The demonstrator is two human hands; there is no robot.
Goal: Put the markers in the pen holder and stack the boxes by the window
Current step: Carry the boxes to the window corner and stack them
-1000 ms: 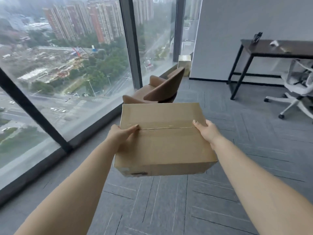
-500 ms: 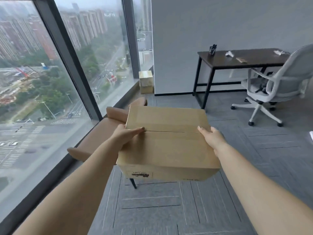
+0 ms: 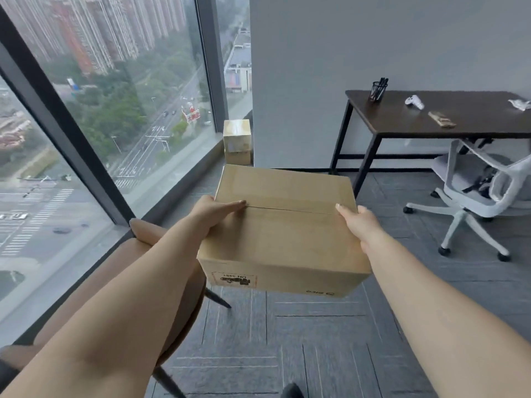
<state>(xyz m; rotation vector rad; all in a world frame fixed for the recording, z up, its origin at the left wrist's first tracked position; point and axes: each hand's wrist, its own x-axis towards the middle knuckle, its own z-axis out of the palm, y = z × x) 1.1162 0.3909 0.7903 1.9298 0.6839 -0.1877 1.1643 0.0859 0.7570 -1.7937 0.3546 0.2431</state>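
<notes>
I hold a brown cardboard box [image 3: 283, 225] in mid-air at chest height. My left hand [image 3: 214, 215] grips its left edge and my right hand [image 3: 357, 225] grips its right edge. Ahead, in the corner by the window [image 3: 115, 110], two smaller cardboard boxes [image 3: 237, 140] stand stacked one on the other. A black mesh pen holder [image 3: 379, 90] with dark markers in it sits on the left end of the dark desk [image 3: 459, 122].
A brown armchair [image 3: 120, 271] sits below my left arm along the window. A white office chair [image 3: 485, 196] stands under the desk at right. Small items lie on the desk. Grey carpet runs between the armchair and the desk.
The view has swung right and moved forward along the window with the box still in both hands. The stacked boxes, desk and office chair are nearer; the armchair is now beside me.
</notes>
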